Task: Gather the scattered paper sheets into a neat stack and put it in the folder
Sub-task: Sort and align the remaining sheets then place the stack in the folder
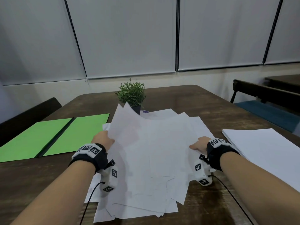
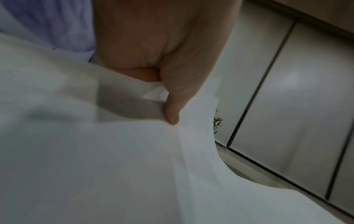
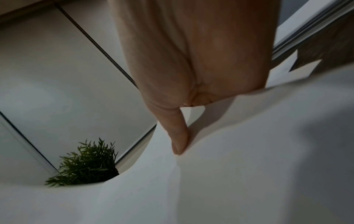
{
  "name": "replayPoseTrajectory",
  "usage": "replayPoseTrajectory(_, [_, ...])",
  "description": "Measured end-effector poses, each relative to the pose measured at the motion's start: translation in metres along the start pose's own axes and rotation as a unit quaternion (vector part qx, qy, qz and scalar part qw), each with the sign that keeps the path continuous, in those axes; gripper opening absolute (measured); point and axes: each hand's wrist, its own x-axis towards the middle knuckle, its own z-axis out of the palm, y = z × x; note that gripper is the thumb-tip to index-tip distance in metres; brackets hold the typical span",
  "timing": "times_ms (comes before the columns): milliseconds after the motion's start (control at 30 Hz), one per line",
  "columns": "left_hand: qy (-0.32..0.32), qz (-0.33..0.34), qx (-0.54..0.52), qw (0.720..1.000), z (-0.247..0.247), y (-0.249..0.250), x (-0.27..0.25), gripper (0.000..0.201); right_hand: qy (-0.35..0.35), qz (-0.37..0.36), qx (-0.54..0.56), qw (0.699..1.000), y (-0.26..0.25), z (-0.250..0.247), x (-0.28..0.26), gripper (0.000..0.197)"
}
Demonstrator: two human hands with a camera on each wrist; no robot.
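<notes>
A person's left hand (image 1: 102,139) and right hand (image 1: 200,144) grip opposite side edges of a loose, fanned pile of white sheets (image 1: 151,150) at the middle of a dark wooden table (image 1: 186,98). In both wrist views the thumb lies on top of the paper with the fingers hidden beneath it, pinching the pile. The far left corners of the sheets rise off the table; the near edges lie skewed and uneven. The sheets appear blank, with no writing that can be read. A green folder (image 1: 48,137) lies open and flat just left of the pile. A second, squared stack (image 1: 263,148) of white paper sits to the right. A small potted plant (image 1: 132,93) stands behind the pile. Black wristbands carry square black-and-white coded markers (image 1: 95,150); no brand shows.
</notes>
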Motion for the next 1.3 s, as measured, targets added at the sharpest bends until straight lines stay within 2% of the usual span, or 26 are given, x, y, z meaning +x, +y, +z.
replayPoseTrajectory(100, [0.130, 0.037, -0.064, 0.989, -0.022, 0.013, -0.001, 0.017, -0.002, 0.000, -0.005, 1.000, 0.000, 0.001, 0.000, 0.062])
replayPoseTrajectory(200, [0.240, 0.085, -0.139, 0.957, -0.048, 0.035, -0.003, 0.013, 0.000, 0.002, 0.004, 1.000, 0.002, -0.001, 0.000, 0.068])
replayPoseTrajectory(300, [0.289, 0.105, -0.224, 0.925, -0.075, 0.059, -0.002, 0.018, 0.004, -0.002, 0.004, 1.000, 0.002, -0.002, 0.000, 0.069])
replayPoseTrajectory(367, [0.291, 0.111, -0.279, 0.908, -0.090, 0.073, 0.000, 0.022, -0.014, -0.006, -0.014, 1.000, 0.000, -0.001, -0.001, 0.066])
replayPoseTrajectory(467, [0.247, 0.097, -0.346, 0.900, -0.096, 0.084, 0.010, 0.023, -0.033, -0.008, 0.012, 0.999, -0.001, -0.001, 0.001, 0.056])
replayPoseTrajectory(567, [0.147, 0.092, -0.409, 0.896, -0.076, 0.090, 0.013, 0.020, -0.022, 0.007, 0.119, 0.993, 0.003, -0.001, 0.007, 0.060])
replayPoseTrajectory(600, [0.108, 0.090, -0.411, 0.901, -0.064, 0.091, 0.011, 0.025, -0.022, 0.016, 0.186, 0.982, 0.006, -0.001, 0.012, 0.068])
replayPoseTrajectory(667, [0.033, 0.080, -0.407, 0.909, -0.036, 0.091, 0.009, 0.031, -0.014, 0.048, 0.329, 0.943, 0.012, 0.001, 0.020, 0.088])
replayPoseTrajectory(733, [-0.037, 0.052, -0.390, 0.919, -0.005, 0.088, 0.010, 0.035, -0.033, 0.058, 0.431, 0.900, 0.013, -0.001, 0.014, 0.090])
replayPoseTrajectory(800, [-0.100, 0.033, -0.340, 0.934, 0.026, 0.083, 0.014, 0.044, -0.052, 0.056, 0.452, 0.889, 0.018, -0.002, 0.013, 0.088])
replayPoseTrajectory(867, [-0.161, 0.030, -0.290, 0.943, 0.052, 0.083, 0.008, 0.054, -0.075, 0.024, 0.439, 0.895, 0.015, -0.001, 0.010, 0.074])
replayPoseTrajectory(900, [-0.187, 0.030, -0.273, 0.943, 0.064, 0.083, 0.006, 0.056, -0.085, 0.018, 0.407, 0.909, 0.017, -0.001, 0.011, 0.075])
replayPoseTrajectory(967, [-0.225, 0.020, -0.237, 0.945, 0.073, 0.090, -0.007, 0.055, -0.104, 0.009, 0.268, 0.958, 0.015, -0.001, 0.013, 0.080])
replayPoseTrajectory(1000, [-0.242, 0.007, -0.220, 0.945, 0.073, 0.093, -0.012, 0.053, -0.093, -0.001, 0.164, 0.982, 0.016, 0.000, 0.015, 0.077])
replayPoseTrajectory(1033, [-0.250, -0.001, -0.210, 0.945, 0.073, 0.093, -0.012, 0.051, -0.074, -0.012, 0.101, 0.992, 0.016, 0.001, 0.020, 0.070])
replayPoseTrajectory(1133, [-0.210, -0.006, -0.103, 0.972, 0.057, 0.082, -0.005, 0.042, -0.056, -0.014, 0.051, 0.997, 0.014, 0.001, 0.025, 0.059])
replayPoseTrajectory(1233, [-0.147, -0.023, 0.010, 0.989, 0.043, 0.050, 0.005, 0.052, -0.030, -0.001, -0.006, 1.000, 0.007, -0.002, 0.017, 0.055])
replayPoseTrajectory(1300, [-0.132, -0.064, 0.057, 0.988, 0.040, 0.025, 0.009, 0.068, -0.018, 0.001, -0.041, 0.999, 0.004, -0.002, 0.018, 0.056])
